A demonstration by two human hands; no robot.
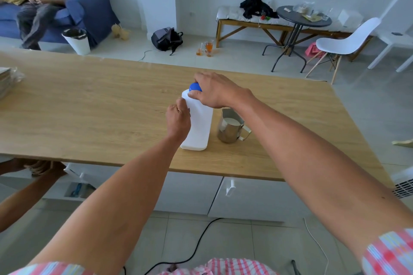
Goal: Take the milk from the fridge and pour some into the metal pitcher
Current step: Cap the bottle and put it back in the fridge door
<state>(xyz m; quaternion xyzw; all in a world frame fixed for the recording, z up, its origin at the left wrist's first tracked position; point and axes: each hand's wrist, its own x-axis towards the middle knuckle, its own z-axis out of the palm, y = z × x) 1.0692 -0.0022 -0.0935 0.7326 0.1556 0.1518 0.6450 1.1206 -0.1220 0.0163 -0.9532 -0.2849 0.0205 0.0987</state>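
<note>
Pink-checked sleeves framed two bare forearms reaching to a capped milk bottle beside a filled pitcher.

Standing upright on the pale wooden tabletop (89, 105), the tall white plastic milk bottle (199, 127) had its long axis vertical; the left hand (178, 118) gripped its side near the shoulder, fingers curled round it, while the right hand (218, 91) came over the top and pinched the round blue screw cap (194, 87). Just to the bottle's right, near but apparently not touching, stood the small shiny metal pitcher (231, 128), handle towards the right, milk already showing inside, so pouring looked done and the cap was probably being screwed on. The right arm passed directly above the pitcher and lay nearer it. No label or writing was readable on the bottle.
</note>
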